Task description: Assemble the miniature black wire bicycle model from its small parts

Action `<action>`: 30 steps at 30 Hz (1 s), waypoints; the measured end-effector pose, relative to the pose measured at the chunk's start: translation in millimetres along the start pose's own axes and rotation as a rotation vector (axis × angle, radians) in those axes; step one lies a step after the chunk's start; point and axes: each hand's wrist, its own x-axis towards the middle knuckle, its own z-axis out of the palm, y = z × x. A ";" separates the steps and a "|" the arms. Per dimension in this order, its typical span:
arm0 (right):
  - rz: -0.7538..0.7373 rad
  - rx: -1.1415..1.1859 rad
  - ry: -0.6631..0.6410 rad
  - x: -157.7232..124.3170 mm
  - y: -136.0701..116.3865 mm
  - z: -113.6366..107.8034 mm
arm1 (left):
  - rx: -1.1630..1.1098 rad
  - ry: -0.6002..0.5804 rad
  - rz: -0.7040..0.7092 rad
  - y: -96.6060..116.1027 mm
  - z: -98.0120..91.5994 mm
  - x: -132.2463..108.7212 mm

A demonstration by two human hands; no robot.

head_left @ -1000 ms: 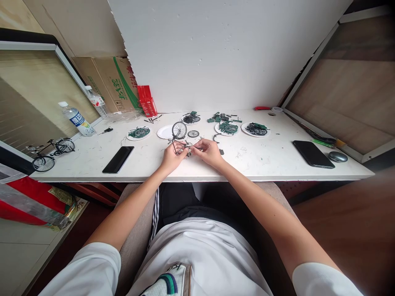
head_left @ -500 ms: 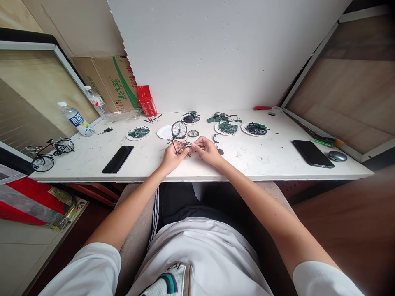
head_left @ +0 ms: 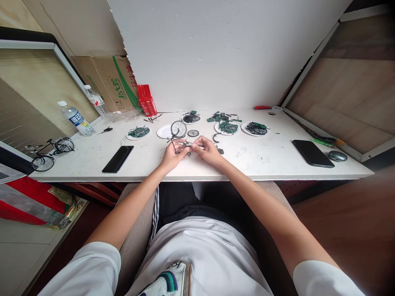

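My left hand (head_left: 173, 156) is closed around the frame of a partly built model bicycle (head_left: 179, 129), whose spoked wheel sticks up above my fingers. Close beside it, my right hand (head_left: 206, 150) pinches at the dark end of the same model; my fingertips hide exactly what they grip. A loose wheel (head_left: 193, 133) lies flat on the table just beyond my hands. Curved dark parts (head_left: 216, 137) and a small dark piece (head_left: 220, 151) rest by my right hand.
Plates with green and black parts stand behind: a left plate (head_left: 138, 132), a middle plate (head_left: 227, 128) and a right plate (head_left: 255, 128). A finished model bicycle (head_left: 51, 152) and a phone (head_left: 118, 159) are at left; another phone (head_left: 312, 153) and a silver round object (head_left: 337, 156) at right.
Almost nothing differs; the model bicycle's wheel has tilted very slightly to the left, while both hands stay in place on it.
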 end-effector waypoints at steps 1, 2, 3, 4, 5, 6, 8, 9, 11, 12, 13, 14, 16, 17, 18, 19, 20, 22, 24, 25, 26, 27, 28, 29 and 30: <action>0.002 -0.001 -0.001 0.0 0.1 -0.1 | 0.003 0.001 0.001 -0.2 -0.1 0.2; 0.006 -0.001 -0.002 -0.1 0.1 -0.1 | 0.006 0.003 0.002 -0.5 -0.1 0.4; 0.010 -0.001 -0.004 -0.2 -0.2 -0.1 | 0.007 0.006 0.003 -0.8 -0.1 0.6; 0.015 -0.001 -0.005 -0.3 -0.5 0.0 | 0.010 0.007 0.004 -1.1 0.0 0.6; 0.020 0.000 -0.003 -0.4 -0.9 0.1 | 0.011 0.006 0.005 -1.3 0.1 0.6; 0.022 0.001 0.000 -0.4 -1.3 0.2 | 0.013 0.003 0.005 -1.3 0.1 0.5; 0.021 0.002 0.006 -0.4 -1.6 0.4 | 0.013 -0.002 0.008 -1.0 0.3 0.2; 0.020 0.003 0.008 -0.3 -1.4 0.5 | 0.014 -0.003 0.009 -0.7 0.4 0.0; 0.016 0.004 0.007 -0.1 -0.8 0.5 | 0.016 -0.006 0.009 0.0 0.8 -0.2; 0.014 0.004 0.006 0.0 -0.3 0.6 | 0.015 -0.007 0.010 0.4 1.1 -0.3; 0.011 0.002 0.009 0.1 0.1 0.5 | 0.013 -0.009 0.011 0.6 1.3 -0.3; 0.005 -0.003 0.019 0.2 0.6 0.5 | 0.011 -0.010 0.015 0.8 1.5 -0.2; -0.013 -0.031 0.061 0.4 1.2 0.1 | 0.015 0.005 0.029 0.7 1.5 0.1; -0.024 -0.054 0.090 0.5 1.5 -0.1 | 0.023 0.023 0.036 0.4 1.3 0.3; -0.034 -0.079 0.122 0.6 1.7 -0.4 | 0.033 0.045 0.039 -0.1 1.1 0.7; -0.044 -0.102 0.153 0.6 1.9 -0.7 | 0.045 0.066 0.040 -0.8 0.8 1.0; -0.054 -0.121 0.181 0.6 2.0 -0.8 | 0.054 0.082 0.039 -1.5 0.5 1.3; -0.071 -0.148 0.205 0.0 1.9 -0.5 | 0.065 0.095 0.040 -2.9 0.1 1.8; -0.083 -0.186 0.196 -1.1 1.0 0.4 | 0.074 0.093 0.055 -4.0 0.1 1.9; -0.087 -0.213 0.186 -1.8 0.3 1.0 | 0.081 0.093 0.064 -4.4 0.2 1.8; -0.091 -0.239 0.177 -2.5 -0.5 1.6 | 0.088 0.094 0.073 -4.8 0.3 1.6; -0.093 -0.262 0.172 -3.1 -1.3 2.1 | 0.096 0.095 0.079 -5.2 0.5 1.5; -0.096 -0.278 0.170 -3.7 -2.1 2.5 | 0.103 0.096 0.083 -5.5 0.6 1.3; -0.099 -0.287 0.170 -4.1 -2.8 2.8 | 0.108 0.096 0.086 -5.8 0.6 1.1; -0.101 -0.292 0.171 -4.4 -3.4 2.9 | 0.113 0.096 0.089 -6.2 0.5 0.9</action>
